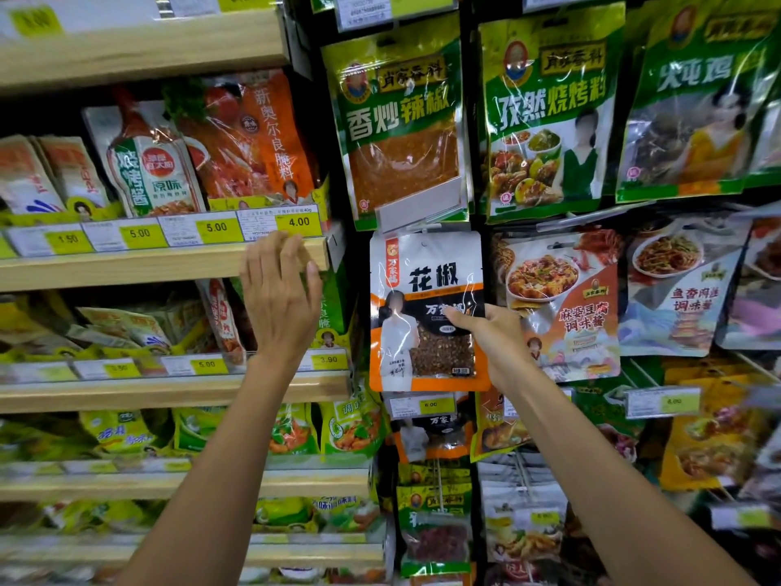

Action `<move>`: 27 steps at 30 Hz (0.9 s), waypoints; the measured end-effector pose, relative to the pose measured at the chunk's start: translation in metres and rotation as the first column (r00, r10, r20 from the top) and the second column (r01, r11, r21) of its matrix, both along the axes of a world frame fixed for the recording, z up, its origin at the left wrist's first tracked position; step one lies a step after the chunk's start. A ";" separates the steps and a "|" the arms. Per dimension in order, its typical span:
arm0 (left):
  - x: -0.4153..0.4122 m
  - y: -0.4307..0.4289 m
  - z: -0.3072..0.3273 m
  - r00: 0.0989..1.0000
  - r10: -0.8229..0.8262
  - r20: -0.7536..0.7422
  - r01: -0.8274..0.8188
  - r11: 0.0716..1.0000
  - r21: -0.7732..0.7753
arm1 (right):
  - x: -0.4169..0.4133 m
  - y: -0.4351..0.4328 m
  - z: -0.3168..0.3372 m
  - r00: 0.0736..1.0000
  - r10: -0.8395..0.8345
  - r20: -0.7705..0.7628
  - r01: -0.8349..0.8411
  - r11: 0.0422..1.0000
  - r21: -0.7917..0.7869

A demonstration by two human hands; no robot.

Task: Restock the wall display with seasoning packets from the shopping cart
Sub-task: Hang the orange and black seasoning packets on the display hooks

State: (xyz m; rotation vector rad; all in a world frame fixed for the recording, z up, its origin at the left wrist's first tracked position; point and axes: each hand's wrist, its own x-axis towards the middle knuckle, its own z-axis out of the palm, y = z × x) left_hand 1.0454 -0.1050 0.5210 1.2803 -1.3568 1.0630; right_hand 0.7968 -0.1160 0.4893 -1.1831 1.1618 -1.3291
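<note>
Though frontmost, packet partly behind right hand.

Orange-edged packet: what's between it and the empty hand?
In the head view, a green packet stands between the left hand and the orange-edged packet.

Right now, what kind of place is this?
Probably a grocery shop's seasoning aisle: wooden shelves with yellow price tags, hanging packets of seasoning, and the right hand holding a pepper packet.
</note>
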 end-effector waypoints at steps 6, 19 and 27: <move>-0.001 0.001 0.001 1.000 0.005 -0.006 -0.005 1.000 0.025 | 0.014 -0.037 0.012 0.990 -0.124 -0.063 0.122 0.992 -0.022; -0.005 0.017 0.004 1.000 -0.007 0.014 0.006 0.996 0.092 | 0.015 -0.047 0.002 0.910 -0.253 -0.329 0.242 0.967 -0.075; -0.076 0.036 -0.044 0.969 -0.247 -0.009 0.245 0.958 0.148 | -0.029 0.035 -0.022 0.922 -0.264 -0.282 0.188 0.944 -0.271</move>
